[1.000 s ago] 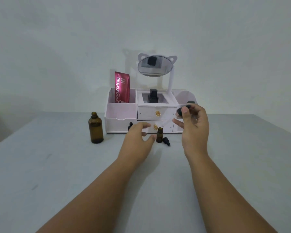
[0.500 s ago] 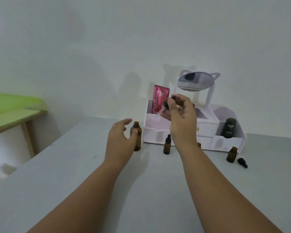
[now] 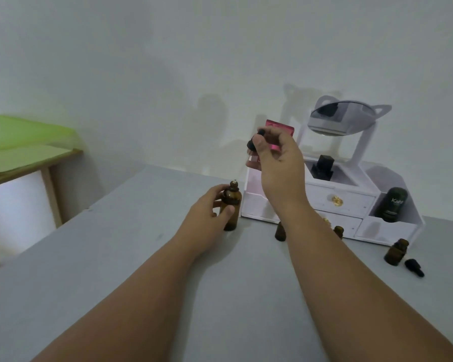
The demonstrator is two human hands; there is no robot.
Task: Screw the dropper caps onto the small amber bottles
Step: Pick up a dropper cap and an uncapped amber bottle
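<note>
amber bottle point(image 3: 233, 198) gripped by left hand point(image 3: 207, 218) fingers; right hand point(image 3: 280, 165) fingers pinch dropper cap point(image 3: 251, 144) above it.

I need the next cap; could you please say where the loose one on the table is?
The cap lies at the far right of the head view, on the table just right of a small bottle.

Dim flat light, soft shadows on wall, slight blur, wide-angle distortion

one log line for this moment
left hand: grips tall amber bottle | right hand: pinches dropper cap, raised | cap: not yet on bottle
</note>
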